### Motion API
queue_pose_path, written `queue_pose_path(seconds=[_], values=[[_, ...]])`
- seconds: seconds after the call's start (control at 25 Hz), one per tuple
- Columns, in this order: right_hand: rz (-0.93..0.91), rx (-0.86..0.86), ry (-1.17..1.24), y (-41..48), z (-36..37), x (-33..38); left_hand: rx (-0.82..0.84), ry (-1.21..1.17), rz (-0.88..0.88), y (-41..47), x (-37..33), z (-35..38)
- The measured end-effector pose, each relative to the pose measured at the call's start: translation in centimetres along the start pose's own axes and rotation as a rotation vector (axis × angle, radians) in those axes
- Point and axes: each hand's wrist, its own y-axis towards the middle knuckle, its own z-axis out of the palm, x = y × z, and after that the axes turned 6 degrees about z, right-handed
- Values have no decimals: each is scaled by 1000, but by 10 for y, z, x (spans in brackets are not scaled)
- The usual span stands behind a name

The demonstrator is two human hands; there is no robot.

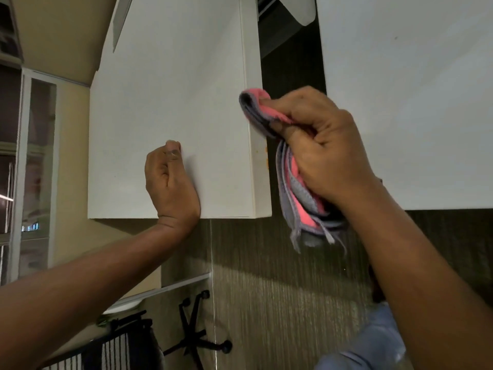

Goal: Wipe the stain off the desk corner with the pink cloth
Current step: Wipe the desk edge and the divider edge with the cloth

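Wipe is underway, not finished: an orange-brown stain [265, 156] is visible on the narrow side edge of the white laminate desk [170, 116], near its corner, just left of the right hand [320, 145] and below where the cloth is pressing. The right hand is clenched around the bunched pink-and-grey microfibre cloth [266, 113]; thumb and fingers pinch the top wad, which touches the desk edge up and left of the knuckles, above the stain. The rest of the cloth hangs loose below the palm, off the desk, frayed grey ends dangling. So contact is on the edge but, as far as I can tell, not on the mark itself right now. The left hand [170, 182] holds nothing: loosely curled, fingers folded in, heel and knuckles resting on the flat desk top well left of the cloth, looks like bracing. Left to do, my read: bring the wad down over the stained strip and rub until the orange is gone. Can't tell whether any residue sits under the cloth.
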Motion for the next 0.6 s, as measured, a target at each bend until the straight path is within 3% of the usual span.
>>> queue_pose_path(seconds=[0.16,0.44,0.6], values=[[-31,5,-7,-8,4,-2,-15,-32,-9,-2,-3,2],[-33,33,108,-110,13,-3,-46,-92,-36,0,4,3],[-3,13,-43,-59,7,3,-43,-110,-36,-1,3,3]])
